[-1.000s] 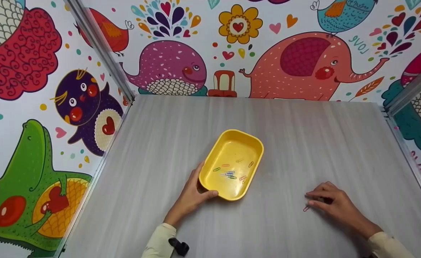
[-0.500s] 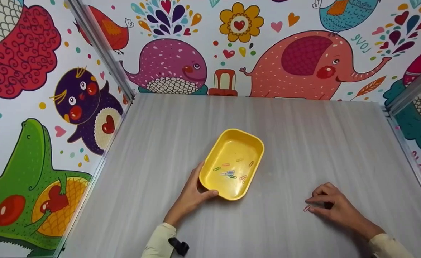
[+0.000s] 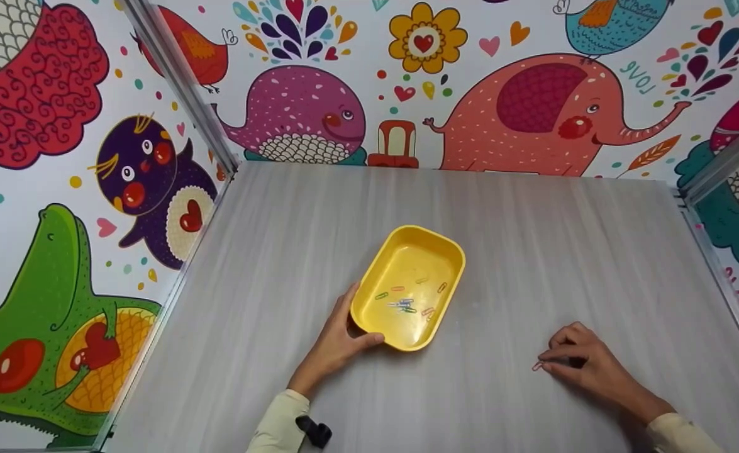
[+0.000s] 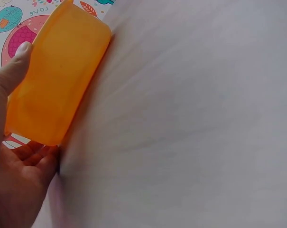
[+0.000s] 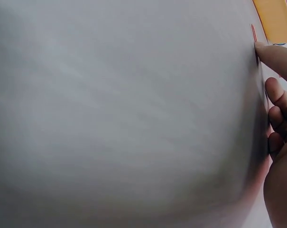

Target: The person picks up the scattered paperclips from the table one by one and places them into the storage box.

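My left hand (image 3: 336, 345) grips the near left corner of a yellow plastic tray (image 3: 369, 264), thumb over its rim and fingers round the outer side. In the left wrist view the same tray (image 4: 62, 71) shows its outer side between thumb and fingers. Inside it lie several coloured paper clips (image 3: 405, 304). Off to the right, my right hand (image 3: 586, 358) is low at the table with thumb and forefinger close together at a red paper clip (image 3: 537, 365). The right wrist view has this paper clip (image 5: 254, 32) sticking out past the thumb tip, close along the tabletop.
The grey wood-grain table (image 3: 501, 233) is bordered by metal rails (image 3: 174, 283) and walls printed with cartoon animals. A black strap piece (image 3: 314, 433) sits at the left sleeve.
The right thumb and forefinger parted slightly at the red paper clip, then closed in on it again. The left hand and the tray have stayed in place.
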`<state>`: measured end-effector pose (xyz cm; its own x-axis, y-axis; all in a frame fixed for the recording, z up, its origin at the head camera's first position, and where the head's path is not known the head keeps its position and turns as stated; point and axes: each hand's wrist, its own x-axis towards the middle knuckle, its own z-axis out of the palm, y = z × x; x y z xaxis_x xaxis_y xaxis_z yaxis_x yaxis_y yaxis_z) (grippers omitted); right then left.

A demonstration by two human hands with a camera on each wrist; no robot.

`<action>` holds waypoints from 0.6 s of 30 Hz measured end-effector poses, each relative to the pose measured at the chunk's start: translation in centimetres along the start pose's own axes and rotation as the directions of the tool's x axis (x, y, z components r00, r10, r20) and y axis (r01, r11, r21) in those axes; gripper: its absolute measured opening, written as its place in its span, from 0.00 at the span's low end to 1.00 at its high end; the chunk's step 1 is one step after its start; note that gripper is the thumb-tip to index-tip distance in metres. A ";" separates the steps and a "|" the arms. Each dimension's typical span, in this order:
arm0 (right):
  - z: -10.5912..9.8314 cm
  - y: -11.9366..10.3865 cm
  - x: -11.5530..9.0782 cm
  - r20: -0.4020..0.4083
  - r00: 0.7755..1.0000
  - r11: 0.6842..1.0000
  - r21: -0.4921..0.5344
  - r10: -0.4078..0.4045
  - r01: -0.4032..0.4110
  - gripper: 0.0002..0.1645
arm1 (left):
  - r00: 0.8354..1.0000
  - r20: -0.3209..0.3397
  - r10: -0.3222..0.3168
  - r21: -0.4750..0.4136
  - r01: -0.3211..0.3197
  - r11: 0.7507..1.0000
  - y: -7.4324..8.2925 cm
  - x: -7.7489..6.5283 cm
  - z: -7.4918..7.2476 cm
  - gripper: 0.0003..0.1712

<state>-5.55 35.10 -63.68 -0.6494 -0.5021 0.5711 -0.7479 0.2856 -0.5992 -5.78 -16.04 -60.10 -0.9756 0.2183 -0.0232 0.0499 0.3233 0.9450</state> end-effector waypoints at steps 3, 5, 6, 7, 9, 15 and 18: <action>0.0 -0.1 0.0 -0.001 1.000 1.000 -0.007 0.005 -0.005 0.32 | 1.000 0.000 0.014 -0.007 -0.014 1.000 -0.1 0.0 0.0 0.66; 0.0 -0.2 0.0 0.002 1.000 1.000 -0.016 0.003 -0.002 0.32 | 1.000 0.000 0.018 -0.011 -0.018 1.000 -0.1 0.1 0.0 0.66; 0.0 -0.2 0.0 0.004 1.000 1.000 -0.019 0.001 -0.001 0.32 | 1.000 0.001 0.020 -0.014 -0.020 1.000 -0.2 0.1 0.0 0.66; 0.0 -0.2 0.0 0.005 1.000 1.000 -0.023 -0.001 0.001 0.32 | 1.000 0.002 0.022 -0.016 -0.022 1.000 -0.2 0.1 0.0 0.66; 0.0 -0.2 0.0 0.010 1.000 0.999 -0.033 -0.004 0.004 0.32 | 1.000 0.004 0.022 -0.020 -0.022 1.000 -0.2 0.1 0.0 0.66; 0.0 -0.9 0.3 0.032 0.997 0.996 -0.066 0.069 -0.067 0.32 | 1.000 0.004 0.017 -0.020 -0.017 1.000 -0.1 0.0 0.0 0.66; 0.2 -1.4 0.5 0.032 0.994 0.992 -0.075 0.108 -0.106 0.32 | 1.000 0.006 0.020 -0.022 -0.020 1.000 -0.2 0.1 0.0 0.66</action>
<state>-4.86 34.29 -62.67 -0.7220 -0.4938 0.4847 -0.6832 0.3977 -0.6125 -5.86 -16.12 -60.26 -0.9732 0.2298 -0.0063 0.0644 0.2987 0.9522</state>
